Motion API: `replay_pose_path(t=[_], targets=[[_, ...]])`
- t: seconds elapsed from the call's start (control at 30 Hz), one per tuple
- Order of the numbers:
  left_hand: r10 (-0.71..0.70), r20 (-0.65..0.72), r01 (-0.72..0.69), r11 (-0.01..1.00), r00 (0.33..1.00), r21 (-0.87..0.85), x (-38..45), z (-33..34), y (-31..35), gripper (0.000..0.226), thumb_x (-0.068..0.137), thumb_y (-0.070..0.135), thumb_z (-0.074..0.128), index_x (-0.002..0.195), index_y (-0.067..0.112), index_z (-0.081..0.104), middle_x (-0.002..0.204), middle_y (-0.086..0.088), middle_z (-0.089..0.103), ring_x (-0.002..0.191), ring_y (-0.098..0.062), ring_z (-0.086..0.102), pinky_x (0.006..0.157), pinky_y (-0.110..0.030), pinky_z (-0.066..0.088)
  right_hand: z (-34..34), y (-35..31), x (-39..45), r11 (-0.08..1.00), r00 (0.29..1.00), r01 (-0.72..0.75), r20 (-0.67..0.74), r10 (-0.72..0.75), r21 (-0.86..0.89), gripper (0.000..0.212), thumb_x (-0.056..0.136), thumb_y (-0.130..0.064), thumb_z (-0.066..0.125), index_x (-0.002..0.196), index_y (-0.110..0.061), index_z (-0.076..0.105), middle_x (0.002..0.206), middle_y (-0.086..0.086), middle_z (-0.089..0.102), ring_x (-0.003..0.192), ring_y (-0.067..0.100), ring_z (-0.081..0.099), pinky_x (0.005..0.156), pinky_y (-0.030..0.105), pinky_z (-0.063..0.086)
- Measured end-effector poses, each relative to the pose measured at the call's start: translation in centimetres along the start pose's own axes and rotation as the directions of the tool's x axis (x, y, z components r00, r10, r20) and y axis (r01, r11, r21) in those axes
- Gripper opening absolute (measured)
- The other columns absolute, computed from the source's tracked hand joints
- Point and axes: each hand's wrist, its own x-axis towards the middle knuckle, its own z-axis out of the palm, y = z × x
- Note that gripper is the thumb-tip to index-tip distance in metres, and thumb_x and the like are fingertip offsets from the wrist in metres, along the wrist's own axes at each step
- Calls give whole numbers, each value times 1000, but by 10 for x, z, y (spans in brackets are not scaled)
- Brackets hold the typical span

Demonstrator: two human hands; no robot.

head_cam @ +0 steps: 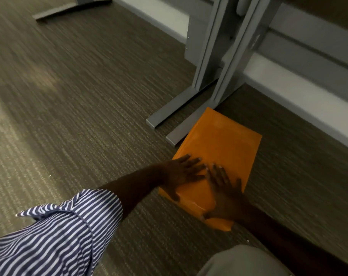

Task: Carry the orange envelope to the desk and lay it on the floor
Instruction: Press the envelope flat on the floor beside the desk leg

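The orange envelope [219, 148] lies flat on the striped carpet, its far corner touching the foot of the grey desk leg [215, 76]. My left hand [181, 175] rests palm down on the envelope's near left part, fingers spread, thumb over its left edge. My right hand [224, 193] presses flat on the near right part, fingers spread toward the left hand, thumb at the near edge. Neither hand wraps around the envelope.
Two grey metal feet [165, 118] of the desk frame run across the carpet beside the envelope. A white baseboard and grey panel wall [300, 96] stand behind. Another desk foot [69, 11] lies far left. My knee [244, 261] is at the bottom.
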Motion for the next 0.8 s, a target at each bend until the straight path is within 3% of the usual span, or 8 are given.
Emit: replay_pose_path(t=[0.1, 0.17, 0.23, 0.3, 0.37, 0.5, 0.63, 0.8], targets=[[-31, 41, 33, 999, 999, -31, 9, -9, -3, 121, 79, 66, 67, 160, 17, -7, 167, -16, -14, 152, -41, -17, 123, -58, -6, 0, 5, 10, 998, 998, -67, -22, 67, 1, 143, 64, -78, 69, 154, -23, -27, 161, 0, -36, 151, 32, -24, 114, 70, 13], [-97, 91, 101, 994, 991, -36, 9, -16, -6, 107, 88, 54, 65, 160, 16, -4, 168, -14, -12, 153, -40, -12, 124, -56, 2, 1, 5, 16, 994, 993, -106, -49, 107, 20, 125, 74, -74, 65, 157, -30, -18, 165, -3, -26, 153, 36, -15, 115, 67, 19], [-182, 81, 185, 982, 980, -41, 10, -23, -10, 80, 99, 35, 54, 160, 11, 9, 168, -18, 1, 153, -43, 8, 122, -57, 23, 0, 13, 25, 982, 975, -173, -124, 182, 82, 104, 83, -72, 56, 157, -41, -11, 168, -1, -14, 152, 43, -4, 116, 65, 25], [-315, 28, 316, 946, 949, -67, 16, -33, -17, 53, 101, 17, 47, 150, 3, 33, 160, -25, 28, 141, -44, 38, 107, -55, 44, -9, 26, 39, 955, 948, -248, -160, 274, 163, 87, 91, -67, 49, 156, -46, -4, 169, 3, -3, 151, 48, 4, 115, 61, 28], [-456, 22, 454, 878, 890, -150, 31, -40, -24, 45, 96, 9, 53, 139, -1, 46, 149, -26, 43, 131, -41, 48, 99, -51, 51, -22, 37, 57, 928, 927, -291, -172, 334, 230, 80, 95, -61, 47, 157, -45, -1, 169, 6, 0, 150, 50, 6, 115, 60, 27], [-605, 108, 596, 709, 789, -377, 58, -36, -37, 76, 94, 16, 62, 155, -2, 20, 165, -26, 9, 153, -41, 14, 117, -50, 34, -41, 39, 89, 905, 905, -336, -177, 387, 259, 76, 99, -55, 46, 159, -41, 2, 169, 10, 0, 148, 55, 8, 111, 60, 31], [-579, 70, 560, 740, 812, -373, 61, -26, -52, 93, 91, 20, 68, 158, 1, 7, 167, -23, -1, 155, -38, 2, 124, -49, 19, -47, 44, 103, 903, 894, -372, -178, 411, 216, 76, 99, -55, 45, 159, -40, 1, 169, 11, -1, 147, 57, 9, 106, 62, 38], [-541, 72, 528, 770, 838, -359, 69, -18, -64, 93, 92, 24, 63, 159, 3, 1, 168, -21, -6, 156, -37, -4, 126, -52, 10, -45, 49, 109, 901, 883, -395, -194, 426, 181, 75, 100, -54, 43, 159, -39, -1, 169, 11, -1, 147, 58, 8, 105, 61, 41]])
